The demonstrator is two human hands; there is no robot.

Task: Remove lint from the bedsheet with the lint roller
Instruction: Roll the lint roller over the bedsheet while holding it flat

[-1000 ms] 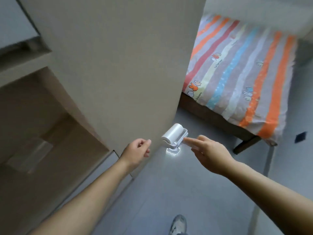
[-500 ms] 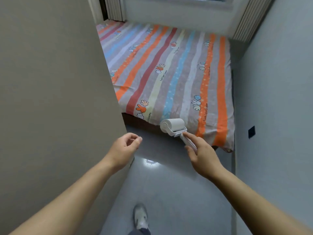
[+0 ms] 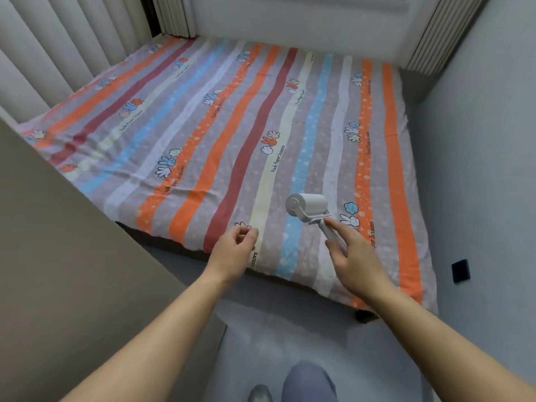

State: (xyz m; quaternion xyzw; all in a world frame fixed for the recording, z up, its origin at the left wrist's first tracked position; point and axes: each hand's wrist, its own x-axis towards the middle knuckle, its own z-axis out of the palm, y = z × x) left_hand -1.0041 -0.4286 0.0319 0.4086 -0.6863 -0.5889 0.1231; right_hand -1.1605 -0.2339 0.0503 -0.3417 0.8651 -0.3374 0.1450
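Now, left hand point(image 3: 235, 250) loosely curled, empty, over near edge of striped multicoloured fabric bedsheet point(image 3: 203, 126). Sheet soft, thin, likely to ruck under drag; flat palm could pin it. Further right, white plastic lint roller point(image 3: 307, 208) juts forward from right hand point(image 3: 355, 256), fingers wrapped round handle; drum over sheet, contact unclear. Probably light, stiff, drum sticky: hold handle only.

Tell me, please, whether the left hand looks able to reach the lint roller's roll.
Probably yes: the left hand hangs empty beside the roll, nothing between them; the right hand grips only the handle.
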